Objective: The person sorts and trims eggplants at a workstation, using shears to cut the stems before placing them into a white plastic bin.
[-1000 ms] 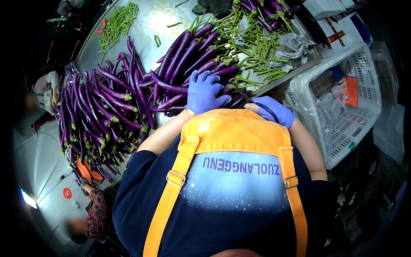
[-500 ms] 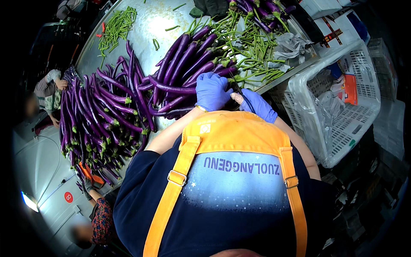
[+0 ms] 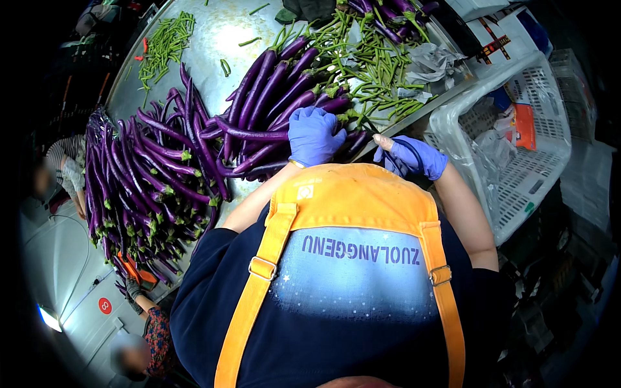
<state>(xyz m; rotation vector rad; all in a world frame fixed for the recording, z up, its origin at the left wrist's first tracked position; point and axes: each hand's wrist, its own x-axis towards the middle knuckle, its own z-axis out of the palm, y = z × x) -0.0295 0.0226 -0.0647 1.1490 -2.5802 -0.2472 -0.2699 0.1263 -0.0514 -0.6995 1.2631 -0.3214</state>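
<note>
My left hand (image 3: 315, 137), in a blue-purple glove, is closed around a long purple eggplant (image 3: 257, 135) whose body sticks out to the left. My right hand (image 3: 414, 158), gloved alike but with a pale covering on the thumb, grips dark-handled scissors (image 3: 371, 127). Their handle loops round my fingers, and the slim dark blades point up and left, a little apart from my left hand. More eggplants (image 3: 262, 90) lie just beyond my left hand. The stem end under that hand is mostly hidden.
A big eggplant heap (image 3: 139, 178) covers the table's left side. Green beans (image 3: 385, 81) are spread beyond my hands, with crumpled plastic (image 3: 433, 64) beside them. A white plastic crate (image 3: 540, 174) stands right of the table edge. Another person's gloved hand (image 3: 134, 290) is at the heap's lower end.
My right hand has moved right with the scissors, away from my left hand, which still holds the eggplant. The view has shifted slightly.
</note>
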